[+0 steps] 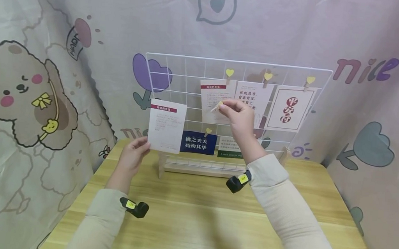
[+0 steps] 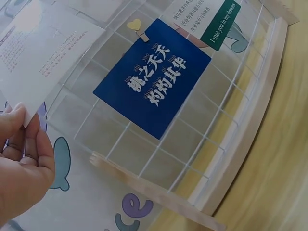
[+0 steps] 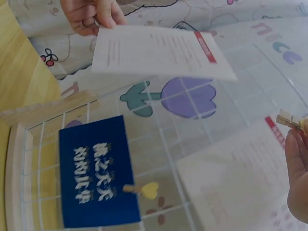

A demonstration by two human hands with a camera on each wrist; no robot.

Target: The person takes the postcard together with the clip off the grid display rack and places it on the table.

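My left hand pinches the lower left corner of a white card with a red title strip, held up in front of the left side of a white wire grid rack. Between thumb and fingertips of my right hand is a small wooden clothespin with a yellow heart, in front of a similar white card on the rack. A blue card hangs low on the grid from a heart clothespin, below and right of the left hand's card.
More cards hang on the grid: one with large black characters, one with red round characters, and a green-and-white one behind my right forearm. The rack's wooden base stands on a wooden table before a patterned curtain.
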